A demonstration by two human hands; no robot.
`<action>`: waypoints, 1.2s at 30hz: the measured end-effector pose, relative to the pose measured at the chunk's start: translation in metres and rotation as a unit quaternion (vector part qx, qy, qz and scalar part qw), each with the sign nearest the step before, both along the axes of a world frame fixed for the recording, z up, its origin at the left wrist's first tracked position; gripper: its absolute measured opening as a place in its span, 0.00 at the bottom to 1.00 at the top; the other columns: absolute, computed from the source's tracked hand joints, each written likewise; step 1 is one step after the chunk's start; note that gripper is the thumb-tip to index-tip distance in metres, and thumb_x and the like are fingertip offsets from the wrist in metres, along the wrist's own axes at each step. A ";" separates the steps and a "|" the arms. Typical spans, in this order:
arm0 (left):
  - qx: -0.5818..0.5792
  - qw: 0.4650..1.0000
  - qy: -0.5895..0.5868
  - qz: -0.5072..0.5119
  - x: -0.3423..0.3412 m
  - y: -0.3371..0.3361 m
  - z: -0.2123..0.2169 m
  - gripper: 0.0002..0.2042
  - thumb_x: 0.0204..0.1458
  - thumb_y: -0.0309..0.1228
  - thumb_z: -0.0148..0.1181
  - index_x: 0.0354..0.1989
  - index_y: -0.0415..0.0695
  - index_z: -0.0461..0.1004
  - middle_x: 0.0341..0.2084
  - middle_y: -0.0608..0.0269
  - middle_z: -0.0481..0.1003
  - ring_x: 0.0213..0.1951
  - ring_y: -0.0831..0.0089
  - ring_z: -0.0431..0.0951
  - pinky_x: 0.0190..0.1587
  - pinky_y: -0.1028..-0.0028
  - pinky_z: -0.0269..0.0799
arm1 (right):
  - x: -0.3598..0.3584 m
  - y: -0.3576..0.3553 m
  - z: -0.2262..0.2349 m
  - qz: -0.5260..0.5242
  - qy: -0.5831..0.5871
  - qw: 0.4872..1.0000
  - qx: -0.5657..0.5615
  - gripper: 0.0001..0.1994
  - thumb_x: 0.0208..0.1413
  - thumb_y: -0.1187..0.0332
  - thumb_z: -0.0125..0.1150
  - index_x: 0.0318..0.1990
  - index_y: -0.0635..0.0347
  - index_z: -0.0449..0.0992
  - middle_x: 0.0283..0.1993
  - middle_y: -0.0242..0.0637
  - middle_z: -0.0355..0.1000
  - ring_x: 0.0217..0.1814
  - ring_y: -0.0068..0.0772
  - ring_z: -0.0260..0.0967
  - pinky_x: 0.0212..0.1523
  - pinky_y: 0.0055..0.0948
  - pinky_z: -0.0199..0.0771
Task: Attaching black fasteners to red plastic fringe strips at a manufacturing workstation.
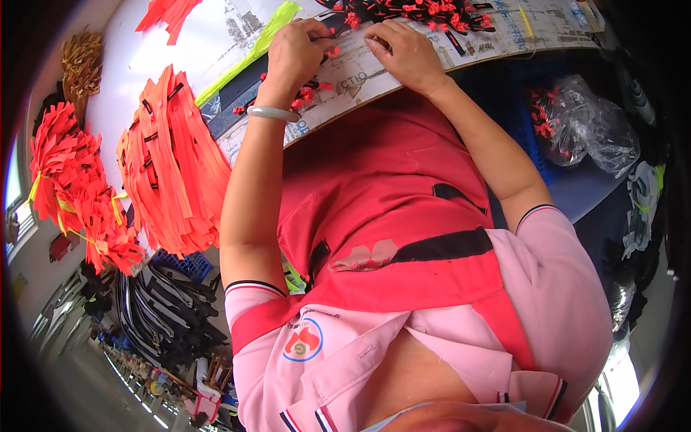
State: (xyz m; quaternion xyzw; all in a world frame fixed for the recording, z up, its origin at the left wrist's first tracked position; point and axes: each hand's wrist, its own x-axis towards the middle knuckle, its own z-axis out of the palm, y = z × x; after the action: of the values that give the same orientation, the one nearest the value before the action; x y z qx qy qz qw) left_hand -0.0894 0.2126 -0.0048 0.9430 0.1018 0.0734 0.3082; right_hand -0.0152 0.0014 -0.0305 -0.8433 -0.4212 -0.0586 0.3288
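Head view shows us our left hand (299, 50) and right hand (403, 50) side by side on the cardboard sheet (360, 79) that covers the table edge. Both hands are curled, fingertips pinching small red-and-black zipper pulls (317, 90); what exactly sits between the fingers we cannot tell. A loose scatter of these pulls trails from our left wrist toward the fingers, its long axis running diagonally up to the right. More pulls (417, 14) lie piled beyond our hands. Left of us, orange strips (169, 165) are stacked, their lengths running down the table. To our right, a clear plastic bag (590, 122) holds more red pulls.
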 end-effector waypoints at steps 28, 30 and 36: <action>-0.006 0.996 -0.083 -0.030 0.017 -0.035 0.002 0.17 0.51 0.26 0.62 0.51 0.40 0.77 0.54 0.44 0.73 0.53 0.48 0.75 0.55 0.61 0.72 | 0.001 0.004 0.002 0.006 -0.011 1.000 0.006 0.07 0.60 0.62 0.59 0.42 0.51 0.77 0.40 0.34 0.75 0.45 0.42 0.74 0.44 0.40 0.76; 0.019 0.989 -0.131 -0.063 0.014 -0.035 -0.001 0.13 0.52 0.24 0.59 0.46 0.38 0.79 0.45 0.44 0.76 0.49 0.47 0.76 0.53 0.59 0.72 | 0.000 0.003 0.000 0.002 -0.015 1.000 0.009 0.07 0.60 0.62 0.59 0.41 0.52 0.77 0.39 0.35 0.75 0.45 0.42 0.74 0.43 0.40 0.76; 0.086 0.988 -0.088 -0.095 -0.010 -0.021 -0.001 0.11 0.49 0.27 0.62 0.42 0.45 0.82 0.47 0.60 0.77 0.50 0.56 0.76 0.54 0.63 0.71 | 0.002 0.001 -0.002 0.010 -0.019 0.999 0.026 0.07 0.60 0.63 0.59 0.41 0.52 0.76 0.37 0.35 0.75 0.44 0.42 0.74 0.43 0.40 0.76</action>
State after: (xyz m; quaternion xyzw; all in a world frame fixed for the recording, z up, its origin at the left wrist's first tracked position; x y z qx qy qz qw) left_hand -0.0997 0.1916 -0.0057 0.9613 -0.0229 0.1349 0.2390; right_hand -0.0130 0.0021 -0.0329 -0.8289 -0.4338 -0.0822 0.3436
